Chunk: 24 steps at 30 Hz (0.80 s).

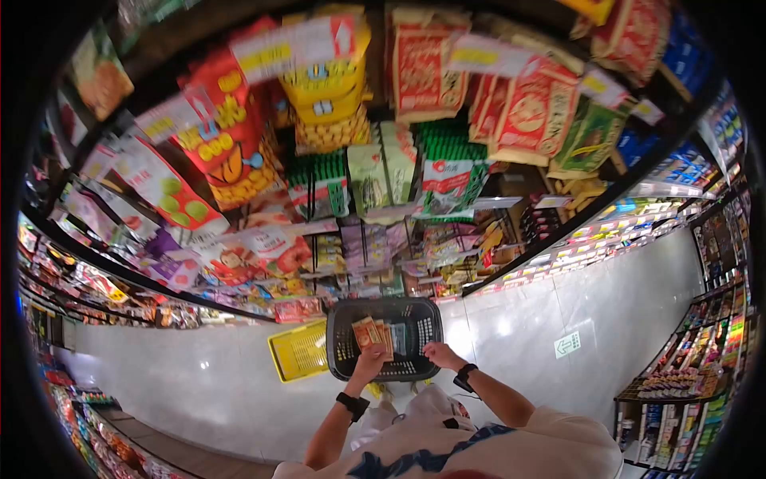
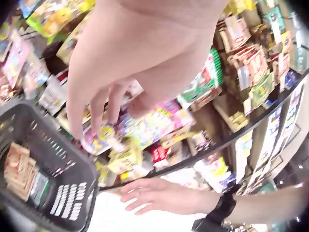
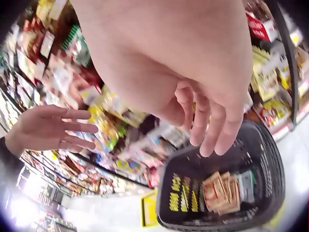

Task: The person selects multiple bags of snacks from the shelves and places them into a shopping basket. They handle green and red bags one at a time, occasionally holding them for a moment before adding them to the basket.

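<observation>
A black shopping basket (image 1: pixel 432 321) with slotted walls is in front of the person's legs. Inside lie several brown-and-red snack packets (image 3: pixel 220 194) and a dark green-grey packet (image 3: pixel 246 186). My left hand (image 1: pixel 369 364) is over the basket's near left side, overlapping the packets in the head view. In its wrist view the left hand (image 2: pixel 140 63) hangs with loosely bent fingers and holds nothing. Near the basket's right rim is my right hand (image 1: pixel 444 356). Its fingers (image 3: pixel 216 128) also droop loosely, with nothing between them. Both wrists wear black straps.
A yellow basket (image 1: pixel 297 353) sits on the floor left of the black one. Ahead rise shelves of hanging snack bags, among them red-and-yellow bags (image 1: pixel 231 128) and green packs (image 1: pixel 453 172). Tiled floor (image 1: pixel 511 319) runs along the aisle, with more shelving (image 1: pixel 678 383) at right.
</observation>
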Each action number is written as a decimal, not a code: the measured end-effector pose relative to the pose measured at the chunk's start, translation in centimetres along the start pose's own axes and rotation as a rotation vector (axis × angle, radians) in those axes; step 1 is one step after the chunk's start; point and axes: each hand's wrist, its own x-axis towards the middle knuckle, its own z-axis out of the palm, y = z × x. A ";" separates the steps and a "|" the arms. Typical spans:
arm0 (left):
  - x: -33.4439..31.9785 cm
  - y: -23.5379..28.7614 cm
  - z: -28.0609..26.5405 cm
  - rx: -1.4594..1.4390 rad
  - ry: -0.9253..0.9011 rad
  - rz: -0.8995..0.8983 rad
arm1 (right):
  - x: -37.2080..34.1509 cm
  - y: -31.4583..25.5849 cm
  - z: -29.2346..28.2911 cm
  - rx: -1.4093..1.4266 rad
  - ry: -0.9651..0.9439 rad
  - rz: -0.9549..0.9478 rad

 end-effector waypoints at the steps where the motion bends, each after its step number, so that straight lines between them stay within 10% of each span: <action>1: -0.2 4.2 -1.1 -0.129 -0.069 0.038 | -0.5 -3.3 -2.9 0.091 0.031 0.007; 3: -0.5 13.7 -3.7 -0.081 -0.206 0.386 | 1.0 -4.6 -7.1 0.120 0.232 -0.325; 5: -1.9 24.9 -5.3 -0.294 -0.308 0.217 | -1.9 -14.2 -15.4 0.075 0.330 -0.500; 11: -2.0 45.4 -6.2 -0.085 -0.124 0.858 | -7.1 -34.0 -34.7 0.211 0.428 -0.767; 19: 22.0 53.8 -8.0 0.069 0.634 0.910 | 4.2 -44.6 -46.3 -0.093 0.693 -0.773; 24: 28.5 51.9 -9.9 0.020 0.640 0.634 | 5.4 -47.0 -45.4 0.041 0.687 -0.482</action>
